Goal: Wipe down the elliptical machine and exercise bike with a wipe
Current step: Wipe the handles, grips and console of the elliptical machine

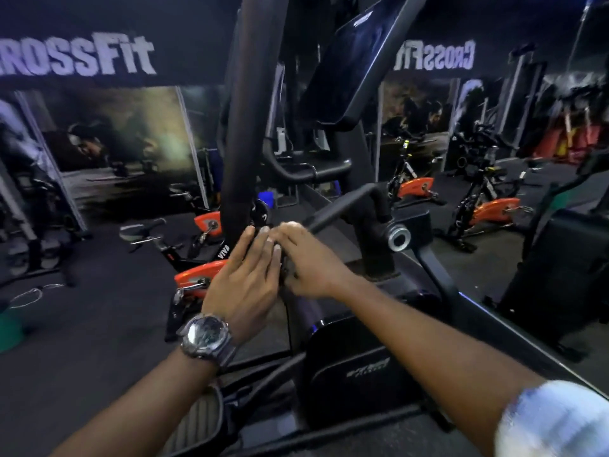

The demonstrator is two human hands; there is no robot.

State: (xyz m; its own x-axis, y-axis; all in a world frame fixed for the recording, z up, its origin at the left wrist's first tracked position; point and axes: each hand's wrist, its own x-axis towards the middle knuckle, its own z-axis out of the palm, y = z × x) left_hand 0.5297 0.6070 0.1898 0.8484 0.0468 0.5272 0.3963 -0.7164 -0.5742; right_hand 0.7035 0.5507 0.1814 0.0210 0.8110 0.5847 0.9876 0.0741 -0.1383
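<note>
Both hands meet at the elliptical machine (333,70): the left hand (245,275) lies flat with straight fingers, the right hand (306,258) curls around something dark, maybe the wipe, which would be soft and light.

Counts, single head view.

Hands: 2. The left hand (245,278) and the right hand (308,263) meet at the fingertips.

Wristwatch (206,336): 1, on the left wrist.

Elliptical machine (349,364): 1, directly beneath and beyond both hands. Its console screen (349,61): 1, above the right hand.

Exercise bikes with orange flywheel covers: 4 seen. Near bike (197,275) just left of the left hand; second bike (207,221) beyond it; third bike (413,186) and fourth bike (491,209) off to the right of the right hand. Some may be mirror reflections; cannot tell.

"CrossFit" wall signs: 2. Left sign (75,57); right sign (435,56), reading reversed.
</note>
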